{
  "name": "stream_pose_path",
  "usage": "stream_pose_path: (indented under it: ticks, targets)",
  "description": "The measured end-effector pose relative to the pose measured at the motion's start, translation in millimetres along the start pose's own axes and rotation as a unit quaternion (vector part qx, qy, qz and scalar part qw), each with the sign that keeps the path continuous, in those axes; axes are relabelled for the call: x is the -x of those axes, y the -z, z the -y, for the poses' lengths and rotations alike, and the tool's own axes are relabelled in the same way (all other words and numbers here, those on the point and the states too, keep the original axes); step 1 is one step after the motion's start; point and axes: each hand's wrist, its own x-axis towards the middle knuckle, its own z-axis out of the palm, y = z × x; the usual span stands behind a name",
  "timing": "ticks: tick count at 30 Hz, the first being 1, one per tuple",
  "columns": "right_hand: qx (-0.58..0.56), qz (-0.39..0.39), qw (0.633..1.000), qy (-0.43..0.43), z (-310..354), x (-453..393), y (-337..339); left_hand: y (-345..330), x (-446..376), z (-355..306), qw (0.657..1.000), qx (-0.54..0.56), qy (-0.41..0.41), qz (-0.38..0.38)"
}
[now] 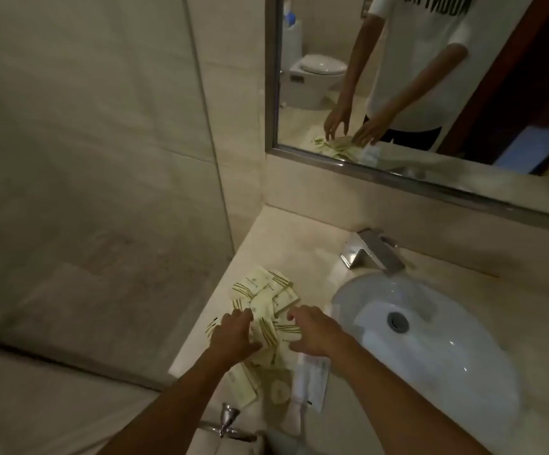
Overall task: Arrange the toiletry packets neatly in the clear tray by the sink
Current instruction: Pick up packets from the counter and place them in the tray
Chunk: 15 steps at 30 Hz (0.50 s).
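Observation:
A loose heap of cream toiletry packets with gold stripes lies on the beige counter left of the sink. My left hand rests on the heap's left side, fingers spread over the packets. My right hand hovers over the heap's right side, fingers curled and apart. Neither hand clearly grips a packet. The clear tray is hard to make out; a transparent edge shows under my right wrist, near the counter's front. More packets lie below my left wrist.
The white oval sink fills the counter to the right, with a chrome tap behind it. A tiled wall stands at the left. The mirror above shows a person's arms. A chrome towel bar fitting sticks out below the counter's front edge.

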Motion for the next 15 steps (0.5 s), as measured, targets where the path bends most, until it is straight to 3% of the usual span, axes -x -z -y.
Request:
stream_pose_path:
  ticks: [8,15]
  targets:
    - [0.137,-0.006,0.991,-0.004,-3,-32,-32,-17,-21,13,0.995,-0.087,-0.010,0.036]
    - [0.175,-0.043,0.984,0.006,-6,-41,-45,-17,-29,17,1.000,0.005,0.011,-0.006]
